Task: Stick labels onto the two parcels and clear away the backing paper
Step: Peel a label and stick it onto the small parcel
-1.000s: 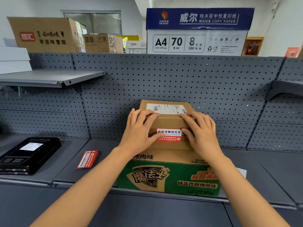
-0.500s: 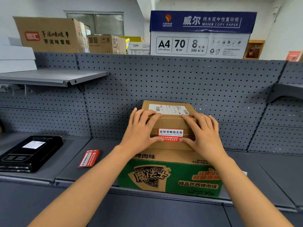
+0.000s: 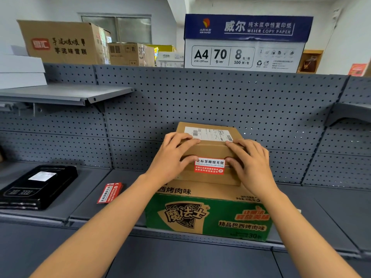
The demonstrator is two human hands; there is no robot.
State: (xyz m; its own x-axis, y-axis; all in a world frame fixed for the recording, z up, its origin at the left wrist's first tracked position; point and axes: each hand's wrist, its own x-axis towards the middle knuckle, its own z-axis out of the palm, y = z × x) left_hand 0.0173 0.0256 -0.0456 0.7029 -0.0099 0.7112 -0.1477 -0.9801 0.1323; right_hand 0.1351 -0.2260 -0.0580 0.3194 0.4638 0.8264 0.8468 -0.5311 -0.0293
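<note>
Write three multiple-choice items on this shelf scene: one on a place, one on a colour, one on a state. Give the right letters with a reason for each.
1. Where does the small brown parcel sit?
A. on the green snack carton
B. on the black flat box
C. on the upper left shelf

2. What colours is the label on the parcel's front face?
A. blue and yellow
B. red and white
C. all black

3. What are the left hand and right hand doing?
A. both resting flat on the parcel, either side of the label
B. one lifting the stack of red labels
C. both hanging clear of everything

Answers: 1 A, the parcel rests on the carton's top. 2 B, a white strip with black characters tops a red field. 3 A, fingers lie over the parcel's top edge and thumbs flank the label, while the red stack lies untouched on the shelf.
</note>
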